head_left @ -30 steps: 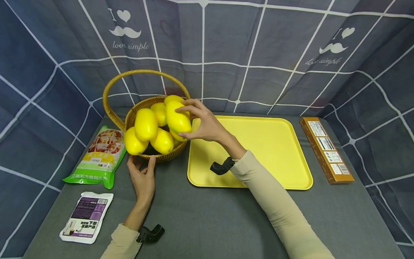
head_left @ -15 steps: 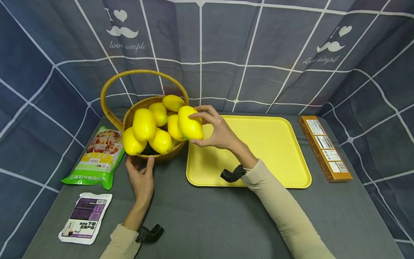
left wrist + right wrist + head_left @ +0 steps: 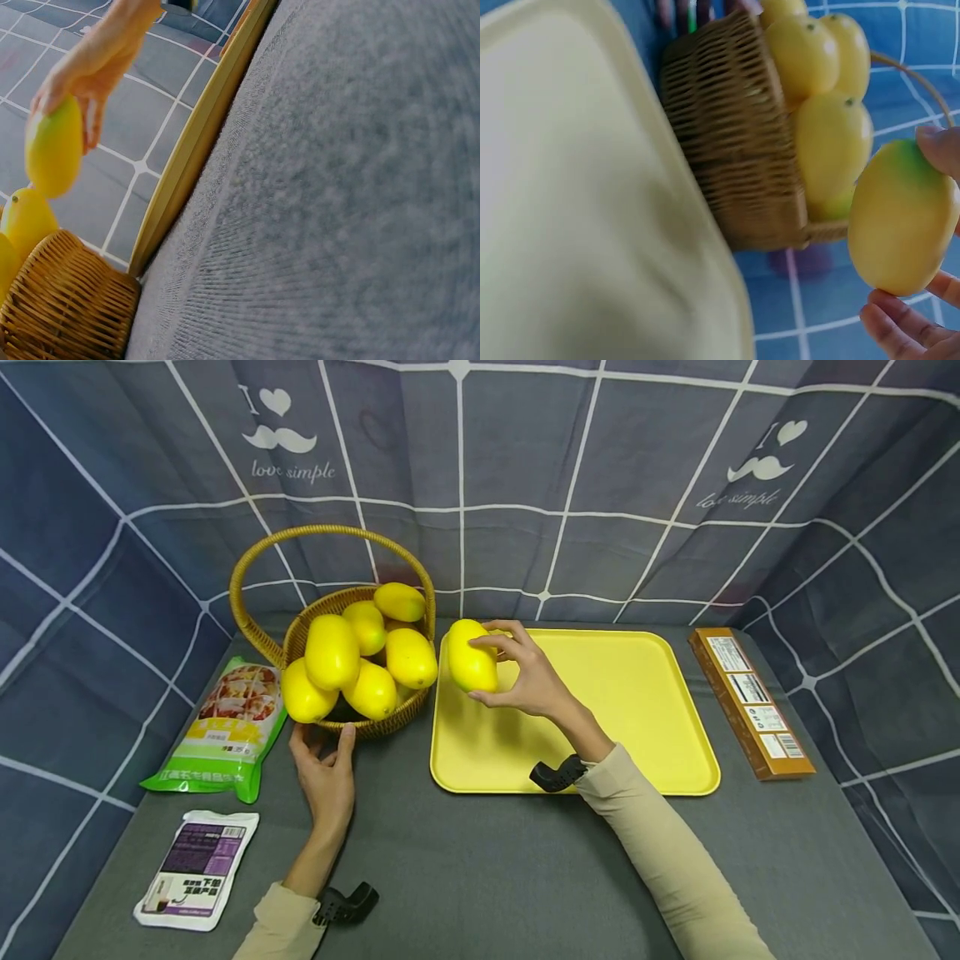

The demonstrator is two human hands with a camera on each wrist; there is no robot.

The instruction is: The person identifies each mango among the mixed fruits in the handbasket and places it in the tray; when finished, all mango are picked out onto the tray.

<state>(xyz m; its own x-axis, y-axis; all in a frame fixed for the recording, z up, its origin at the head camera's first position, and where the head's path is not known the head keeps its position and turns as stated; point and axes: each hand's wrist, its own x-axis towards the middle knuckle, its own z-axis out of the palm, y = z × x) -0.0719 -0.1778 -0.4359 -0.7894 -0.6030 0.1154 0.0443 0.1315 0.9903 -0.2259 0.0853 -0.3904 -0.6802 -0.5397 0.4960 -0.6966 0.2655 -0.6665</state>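
Observation:
My right hand (image 3: pixel 528 672) pinches a yellow mango (image 3: pixel 469 656) between thumb and fingers, above the left end of the yellow tray (image 3: pixel 600 710). In the right wrist view the mango (image 3: pixel 901 217) shows a green patch near the thumb. The wicker basket (image 3: pixel 397 720) with a tall arched handle stands left of the tray and holds several more mangoes (image 3: pixel 332 652). My left hand (image 3: pixel 327 781) grips the basket's front side near the rim, its fingertips partly hidden. The left wrist view shows the right hand (image 3: pixel 94 67) with its mango beyond the basket (image 3: pixel 71 300).
A green snack bag (image 3: pixel 225 727) lies left of the basket, with a white and purple pouch (image 3: pixel 198 870) in front of it. An orange-brown box (image 3: pixel 752 703) lies right of the tray. A blue checked cloth (image 3: pixel 517 460) hangs behind and at both sides.
My right hand has lifted the mango out of the basket and carried it right, over the tray. Mangoes at the basket's right side are now uncovered. My left hand stays at the basket.

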